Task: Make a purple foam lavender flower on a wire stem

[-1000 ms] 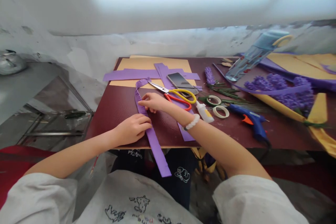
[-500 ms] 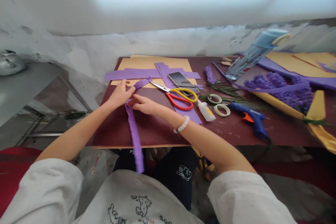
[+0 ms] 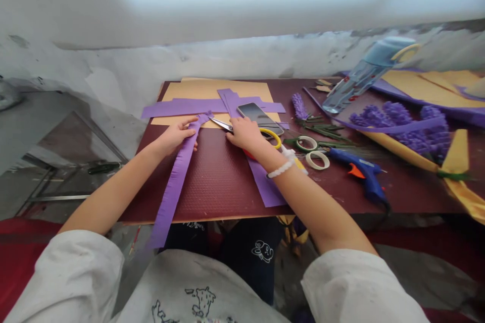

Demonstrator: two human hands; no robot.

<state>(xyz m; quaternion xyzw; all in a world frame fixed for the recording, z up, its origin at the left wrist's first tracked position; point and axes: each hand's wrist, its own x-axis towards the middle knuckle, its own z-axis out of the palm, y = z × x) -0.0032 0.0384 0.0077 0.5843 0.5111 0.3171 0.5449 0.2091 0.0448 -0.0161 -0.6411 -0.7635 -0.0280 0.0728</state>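
Observation:
My left hand (image 3: 176, 136) pinches a long purple paper strip (image 3: 175, 181) near its upper end. Small cuts run along one edge of the strip, and its lower part hangs over the table's front edge. My right hand (image 3: 244, 133) lies over the middle of a pair of scissors (image 3: 222, 124), its fingers curled down on them. The blades point left towards the strip's upper end. Part of the yellow handle shows beside my wrist; most of the red one is hidden. Just behind this hand is a phone (image 3: 255, 112), lying on purple paper.
Purple paper strips (image 3: 182, 106) lie across tan sheets (image 3: 212, 89) at the back. To the right are a glue bottle (image 3: 299, 161), tape rolls (image 3: 317, 160), a blue glue gun (image 3: 366, 169), purple paper flowers (image 3: 401, 121) and a leaning water bottle (image 3: 352, 75).
My right hand has left the strip and moved right onto the scissors. My left hand keeps the strip, whose hanging end has swung left and now shows its broad face.

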